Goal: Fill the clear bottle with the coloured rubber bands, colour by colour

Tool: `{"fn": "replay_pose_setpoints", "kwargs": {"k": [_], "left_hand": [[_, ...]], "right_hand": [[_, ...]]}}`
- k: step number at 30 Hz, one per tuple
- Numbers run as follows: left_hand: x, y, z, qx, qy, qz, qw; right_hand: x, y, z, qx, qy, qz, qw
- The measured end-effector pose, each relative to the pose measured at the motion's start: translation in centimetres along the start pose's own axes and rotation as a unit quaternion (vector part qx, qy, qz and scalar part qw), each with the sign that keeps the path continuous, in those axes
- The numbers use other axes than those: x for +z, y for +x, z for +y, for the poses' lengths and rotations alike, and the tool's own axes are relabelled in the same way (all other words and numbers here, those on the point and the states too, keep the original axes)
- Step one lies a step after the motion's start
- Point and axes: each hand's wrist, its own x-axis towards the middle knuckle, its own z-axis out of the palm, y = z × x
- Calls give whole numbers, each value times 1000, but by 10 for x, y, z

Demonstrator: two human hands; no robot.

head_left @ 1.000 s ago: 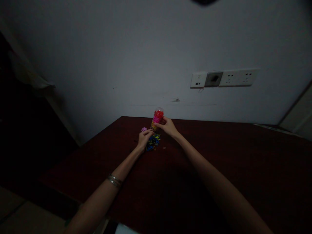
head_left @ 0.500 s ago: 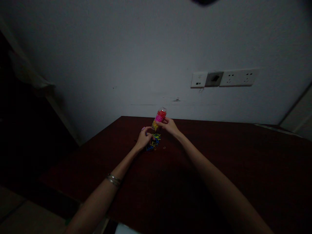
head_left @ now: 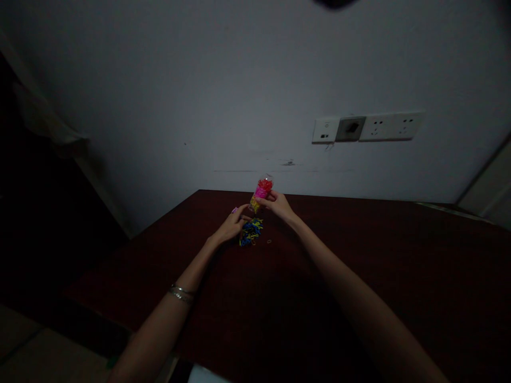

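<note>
A clear, round-ended plastic bottle (head_left: 262, 189) is tilted over the table, its lower end toward the left. Red, pink and yellow small rubber bands fill it in layers. My right hand (head_left: 278, 205) grips it from the right, thumb in front. My left hand (head_left: 231, 226) is at the bottle's lower end, fingers apart, one fingertip at or very near it. A small pinkish piece (head_left: 234, 210) shows at the far side of that hand; whether the hand holds it I cannot tell. Under the bottle lies a heap of blue and yellow rubber bands (head_left: 250, 232).
One pale loose band (head_left: 269, 241) lies right of the heap on the dark reddish table (head_left: 303, 276). Behind stands a grey wall (head_left: 159, 106) with a row of sockets and switches (head_left: 367, 127). The room is dim.
My left hand has drawn back left from over the heap, its fingers more spread, so more blue bands show. My right hand and the bottle have hardly moved.
</note>
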Motion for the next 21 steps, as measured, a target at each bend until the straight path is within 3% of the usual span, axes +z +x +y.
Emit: {"fn": "replay_pose_setpoints", "kwargs": {"k": [3,6,9,12,16,21], "left_hand": [[1,-1,-1,29,126,-30,991],[4,-3,-1,51,274,-60,958],[9,-4,-2,98,309,-22,946],[15,-3,-6,106,236,10,966],[22,-2,-14,43,62,-3,997],[33,-12,-15,-23,-147,-58,987]], "right_hand": [[0,-2,-3,12,8,-6,1000],[0,-3,-3,16,12,-7,1000],[0,-3,-1,21,24,-1,999],[1,-3,0,28,53,-5,998],[1,-2,1,39,77,-15,996],[1,-1,4,32,65,-31,997]]}}
